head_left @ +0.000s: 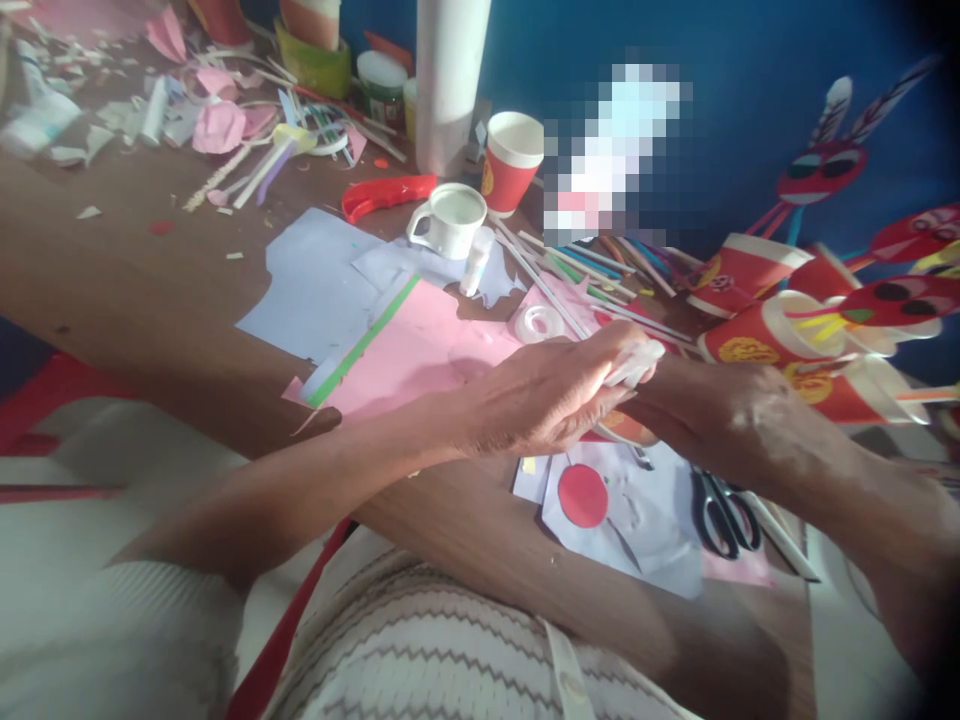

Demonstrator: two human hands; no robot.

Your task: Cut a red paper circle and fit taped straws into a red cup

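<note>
Above the surface (450, 510), between its near edge and right end, the left hand (536, 395) pinches a white wad (636, 362), perhaps tissue. The right hand (671, 395) adjoins; its grip is obscured, I can't tell. Probably light, soft, easily torn: hold the bunched middle.

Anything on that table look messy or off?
Yes: loose scraps litter the far left of the table, scattered rather than gathered, and the blue paper has ragged edges. The mug stands upright, no visible spill.

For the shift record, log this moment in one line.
left hand: holding white wad; right hand: close beside, grip unclear; scissors: lying nearby; white mug: upright
</note>
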